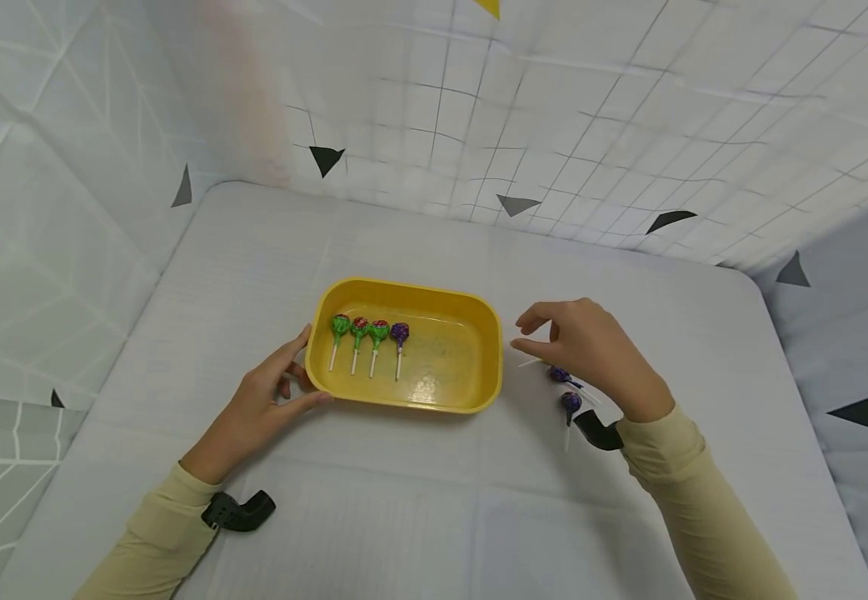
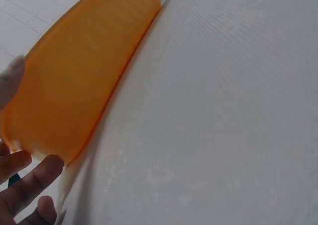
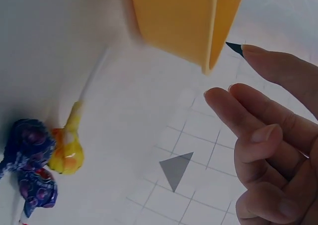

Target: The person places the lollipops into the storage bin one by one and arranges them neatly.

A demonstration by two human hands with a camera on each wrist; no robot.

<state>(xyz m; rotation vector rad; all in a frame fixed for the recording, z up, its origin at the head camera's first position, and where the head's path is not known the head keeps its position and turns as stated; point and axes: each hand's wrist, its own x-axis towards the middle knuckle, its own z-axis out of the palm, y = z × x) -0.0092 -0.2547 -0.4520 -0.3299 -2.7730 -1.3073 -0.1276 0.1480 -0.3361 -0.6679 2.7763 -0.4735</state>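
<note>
Yellow tray [image 1: 456,354] carries four lollipops [image 1: 378,331].
Left hand [image 1: 261,396] clamps its fingers on the end; right hand [image 1: 591,343] hangs, fingers apart, loose lollipops [image 1: 571,402] on the desk [image 1: 404,483] near them.

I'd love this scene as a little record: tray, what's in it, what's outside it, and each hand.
Tray: yellow tray on a white table
Inside: three green lollipops and one purple lollipop, side by side toward the left
Outside, to the right: two purple lollipops, one yellow lollipop
Left hand: holds the tray's left end
Right hand: near the loose lollipops, holding nothing
</note>
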